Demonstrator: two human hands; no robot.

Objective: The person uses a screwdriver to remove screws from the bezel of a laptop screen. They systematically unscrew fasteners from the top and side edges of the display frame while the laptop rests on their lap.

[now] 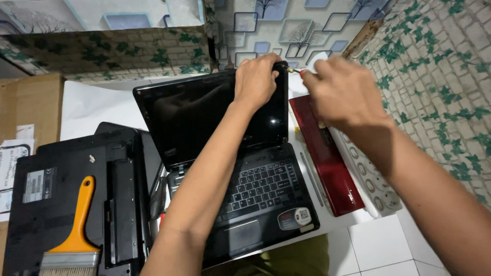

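An open black laptop point(204, 110) stands in the middle, its dark screen upright and its keyboard point(263, 186) toward me. My left hand point(257, 82) grips the screen's top right corner. My right hand point(342, 92) is just to the right of that corner and holds a small screwdriver point(298, 71) with a red handle, its tip pointing at the corner. Most of the tool is hidden in my fist.
A closed black laptop point(66, 174) lies upside down at left with an orange-handled paintbrush point(76, 225) on it. A dark red cover point(327, 163) and a white power strip point(371, 179) lie right of the open laptop. A cardboard box point(30, 102) sits far left; patterned walls surround.
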